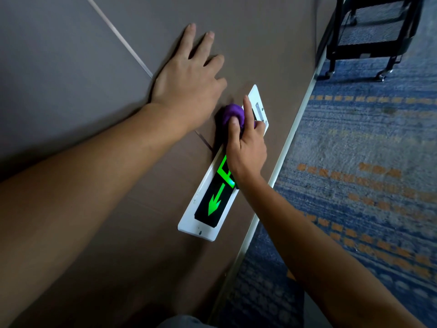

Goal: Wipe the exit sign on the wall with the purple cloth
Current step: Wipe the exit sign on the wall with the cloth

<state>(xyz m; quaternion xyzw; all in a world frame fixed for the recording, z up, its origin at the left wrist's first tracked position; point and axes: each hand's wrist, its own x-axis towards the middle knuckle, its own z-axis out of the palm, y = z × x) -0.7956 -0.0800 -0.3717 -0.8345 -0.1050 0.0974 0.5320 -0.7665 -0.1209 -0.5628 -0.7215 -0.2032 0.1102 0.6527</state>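
The exit sign (214, 204) is a long white-framed panel low on the brown wall, with a black face and a lit green arrow and symbol. My right hand (247, 147) presses the bunched purple cloth (233, 114) against the sign's far half, index finger stretched out along the white frame. The hand hides the middle of the sign's face. My left hand (189, 79) lies flat on the wall just above and beside the sign, fingers spread, holding nothing.
A pale baseboard (288, 138) runs along the wall's foot beside the sign. Blue carpet with orange dashes (366, 185) covers the floor. A black wheeled cart with mesh shelves (369, 31) stands at the top right. A thin metal seam (123, 41) crosses the wall.
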